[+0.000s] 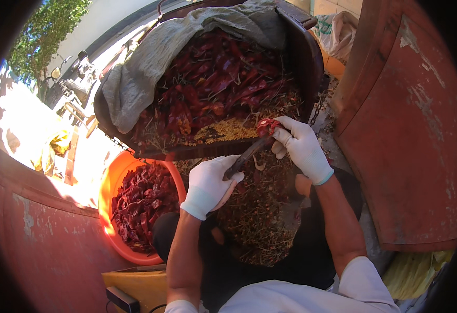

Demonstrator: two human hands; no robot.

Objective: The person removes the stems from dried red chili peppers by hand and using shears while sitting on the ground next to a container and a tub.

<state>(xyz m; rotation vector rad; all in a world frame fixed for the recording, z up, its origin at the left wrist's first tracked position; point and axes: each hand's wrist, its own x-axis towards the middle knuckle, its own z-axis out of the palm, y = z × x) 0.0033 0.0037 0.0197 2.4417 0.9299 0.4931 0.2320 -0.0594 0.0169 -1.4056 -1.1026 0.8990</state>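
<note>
My left hand [211, 180], in a white glove, is closed round the lower end of a dark, long, blade-like tool [253, 151]. Whether this is a knife or scissors I cannot tell. The tool slants up to the right, and its far end meets a dried red chili pepper [266, 126]. My gloved right hand [302, 148] pinches that pepper between thumb and fingers, just over the front edge of a dark metal cart bed [312, 62]. A heap of dried red chili peppers [212, 78] lies in the bed, with yellow seeds [228, 130] near its front edge.
An orange basin [105, 201] of dried red peppers stands at my left. A grey cloth [134, 73] drapes over the cart. Stems and scraps [257, 219] cover the ground between my knees. Red metal panels [411, 135] flank both sides; a yellow box [142, 287] is at lower left.
</note>
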